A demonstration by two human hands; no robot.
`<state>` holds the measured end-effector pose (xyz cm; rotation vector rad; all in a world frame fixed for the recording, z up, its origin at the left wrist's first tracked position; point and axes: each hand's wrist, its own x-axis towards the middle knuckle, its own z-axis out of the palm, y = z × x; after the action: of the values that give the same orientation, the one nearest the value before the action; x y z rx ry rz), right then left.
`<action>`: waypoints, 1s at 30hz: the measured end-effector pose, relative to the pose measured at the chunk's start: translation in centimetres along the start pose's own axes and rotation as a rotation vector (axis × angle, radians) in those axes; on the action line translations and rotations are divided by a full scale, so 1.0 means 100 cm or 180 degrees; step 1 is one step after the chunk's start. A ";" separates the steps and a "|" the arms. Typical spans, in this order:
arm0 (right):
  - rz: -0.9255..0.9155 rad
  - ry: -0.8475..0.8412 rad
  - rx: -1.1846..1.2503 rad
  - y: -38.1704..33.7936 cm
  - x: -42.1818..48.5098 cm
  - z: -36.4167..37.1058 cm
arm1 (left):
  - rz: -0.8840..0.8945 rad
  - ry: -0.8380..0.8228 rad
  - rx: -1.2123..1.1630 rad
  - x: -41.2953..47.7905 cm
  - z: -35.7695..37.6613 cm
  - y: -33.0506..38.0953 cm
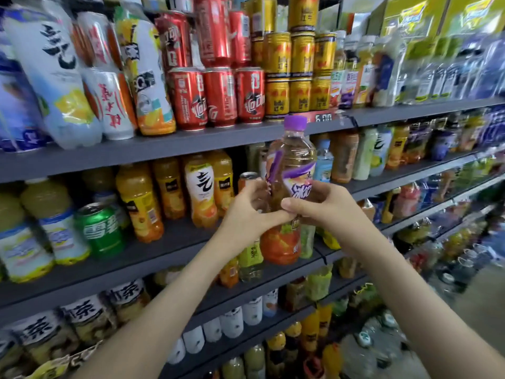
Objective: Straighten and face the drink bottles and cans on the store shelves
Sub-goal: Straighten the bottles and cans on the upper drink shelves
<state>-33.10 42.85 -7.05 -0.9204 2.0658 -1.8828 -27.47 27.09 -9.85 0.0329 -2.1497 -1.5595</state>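
Purple-capped bottle (293, 160), seemingly upright, gripped mid-body by left hand (246, 212) and right hand (322, 206)

Bare shelf front (175, 243) beside green can (100, 230), juice bottles (140, 203) crowded close behind

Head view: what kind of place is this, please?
Probably a shop's drinks aisle: long grey shelves packed with rows of red cans and bottles, and a price tag on a shelf edge.
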 end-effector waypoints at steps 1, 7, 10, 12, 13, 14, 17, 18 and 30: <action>0.0029 -0.0017 0.0001 0.003 -0.001 -0.018 | -0.0039 -0.0020 -0.0097 0.006 0.018 0.001; 0.0289 -0.0218 0.0047 0.030 0.001 -0.126 | -0.0202 -0.0328 -0.0486 0.038 0.119 0.007; 0.0314 -0.0137 0.0124 0.048 0.008 -0.169 | -0.0156 -0.0434 -0.0424 0.056 0.159 0.009; 0.0398 -0.0100 0.0209 0.063 0.013 -0.195 | -0.0160 -0.0566 -0.0243 0.067 0.180 0.009; 0.0457 -0.0119 0.0237 0.071 0.016 -0.207 | -0.0176 -0.0642 -0.0113 0.074 0.189 0.007; 0.0520 -0.0160 0.0250 0.080 0.019 -0.218 | -0.0193 -0.0717 0.0014 0.081 0.197 0.003; 0.0674 -0.0274 0.0303 0.106 0.031 -0.245 | -0.0286 -0.0928 0.0215 0.104 0.223 -0.013; 0.0701 -0.0286 0.0335 0.115 0.036 -0.253 | -0.0330 -0.0985 0.0248 0.112 0.232 -0.020; 0.0831 0.1128 0.0244 0.195 0.095 -0.405 | -0.0353 -0.1674 -0.0073 0.246 0.390 -0.068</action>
<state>-68.28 70.92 -16.24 -0.2933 2.1525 -2.0761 -66.18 52.23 -16.14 -0.3025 -2.5590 -1.8091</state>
